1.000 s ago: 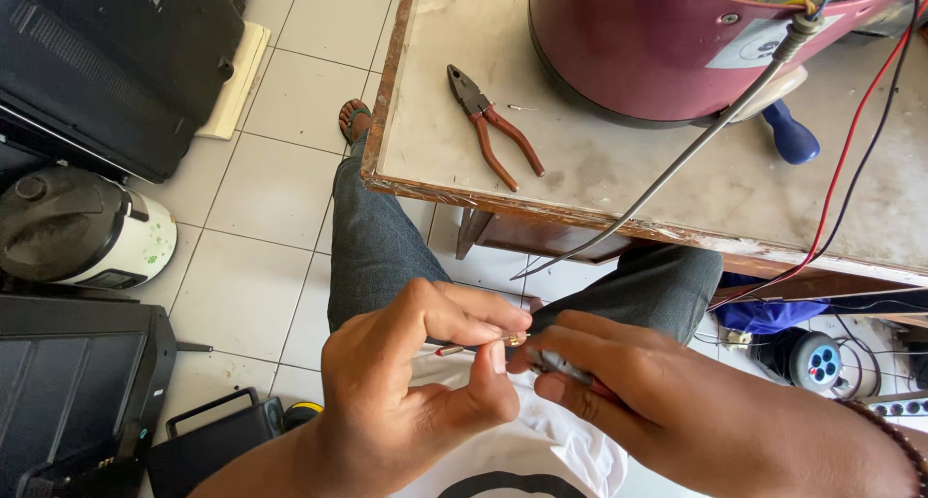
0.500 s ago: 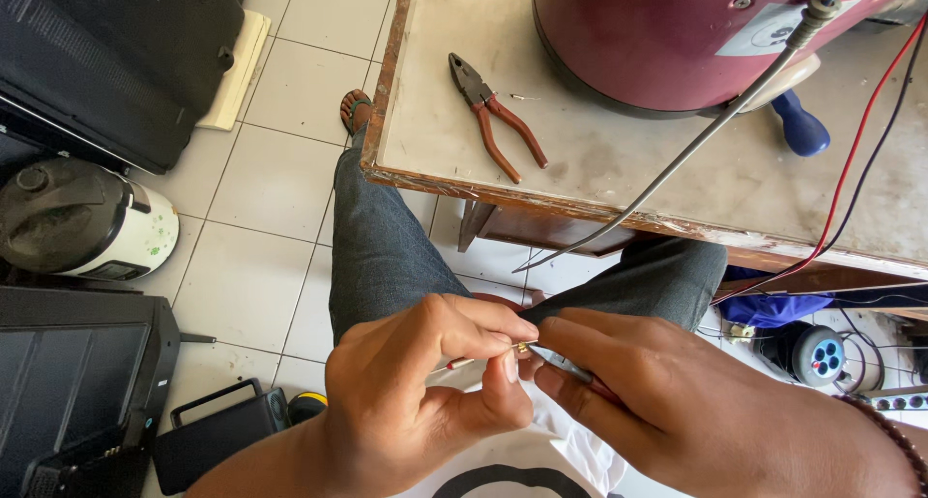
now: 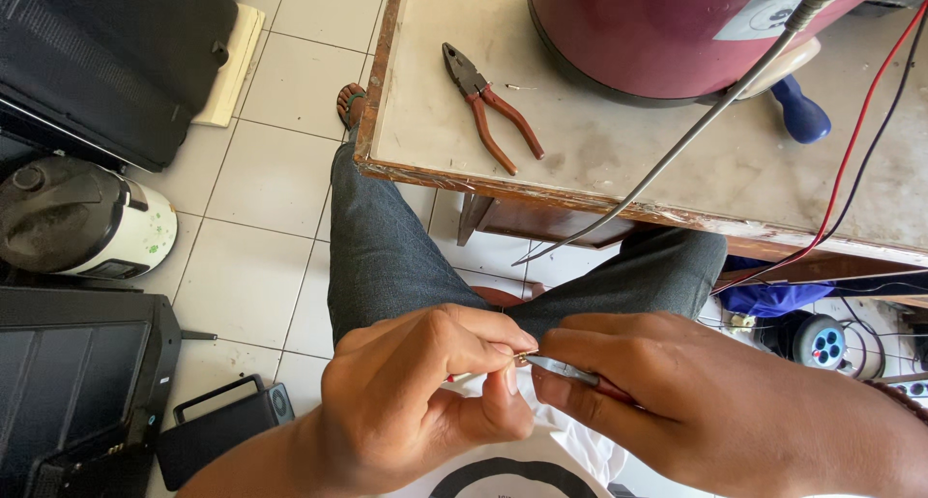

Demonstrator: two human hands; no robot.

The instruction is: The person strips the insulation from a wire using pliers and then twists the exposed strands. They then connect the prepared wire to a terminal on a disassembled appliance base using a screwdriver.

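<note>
My left hand [image 3: 416,396] pinches the bared end of a thin wire [image 3: 459,375] between thumb and fingers, low in the view over my lap. My right hand [image 3: 696,401] grips a small metal-jawed tool [image 3: 561,368] whose tip meets the wire end right at my left fingertips. Both hands touch each other above my knees. Most of the tool's body is hidden inside my right fist.
A worn table [image 3: 619,160] carries red-handled pliers [image 3: 488,111], a dark red round appliance [image 3: 677,24] and a blue handle [image 3: 800,111]. A grey cable [image 3: 677,150] and red wire [image 3: 851,160] hang off its edge. A rice cooker [image 3: 82,218] and black cases [image 3: 106,53] stand on the tiled floor at left.
The hands stay together on the wire; they have drifted slightly lower and the view shifted a little. The grips are unchanged.
</note>
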